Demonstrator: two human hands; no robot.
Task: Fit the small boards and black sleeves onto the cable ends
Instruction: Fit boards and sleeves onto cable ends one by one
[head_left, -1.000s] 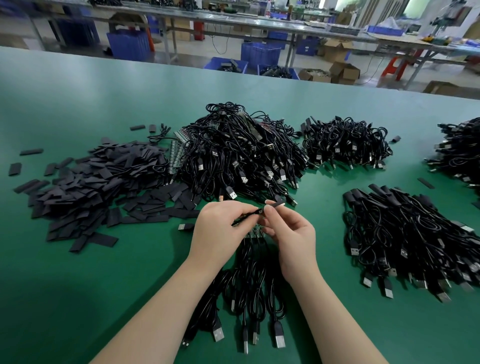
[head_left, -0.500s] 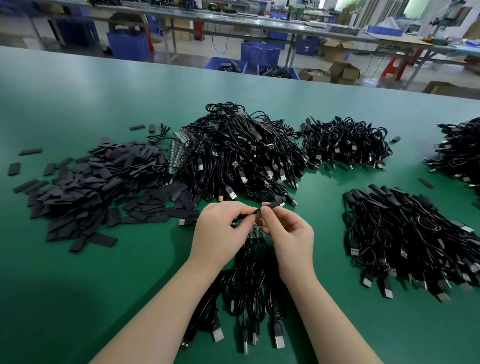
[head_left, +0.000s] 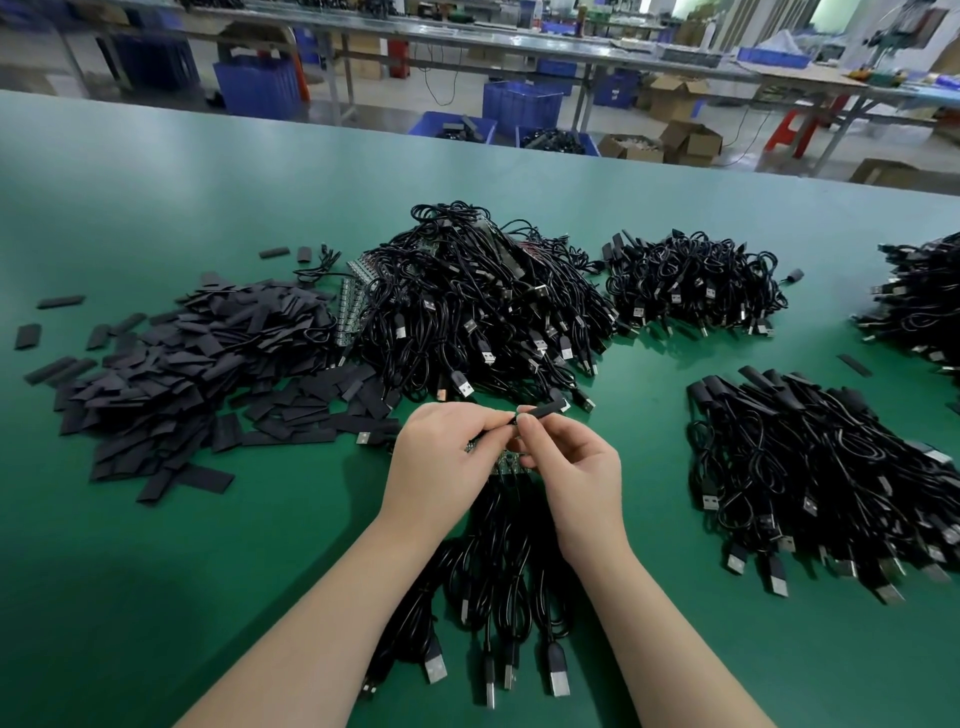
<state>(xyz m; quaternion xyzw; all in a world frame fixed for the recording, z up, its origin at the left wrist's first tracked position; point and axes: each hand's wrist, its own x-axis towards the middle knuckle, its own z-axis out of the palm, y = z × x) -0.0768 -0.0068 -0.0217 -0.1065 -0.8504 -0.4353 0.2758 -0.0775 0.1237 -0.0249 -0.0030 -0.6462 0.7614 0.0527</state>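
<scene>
My left hand (head_left: 441, 457) and my right hand (head_left: 574, 467) meet at the middle of the green table (head_left: 156, 597). Between their fingertips is a black sleeve (head_left: 543, 409) that sticks out up and to the right; my right hand pinches it, and my left hand pinches the cable end at its left. A strip of small green boards (head_left: 506, 462) shows just below the fingers, partly hidden. A bundle of black USB cables (head_left: 498, 597) lies under my wrists, plugs toward me. A heap of flat black sleeves (head_left: 171, 374) lies at the left.
A large tangle of USB cables (head_left: 478, 317) lies behind my hands, with a smaller pile (head_left: 691, 286) to its right. A pile of sleeved cables (head_left: 831, 467) lies at the right, another pile (head_left: 924, 301) at the far right edge. Benches and blue crates (head_left: 522, 106) stand beyond the table.
My hands have stayed in place; the fingers have worked the sleeve slightly along the cable end. The piles have not moved.
</scene>
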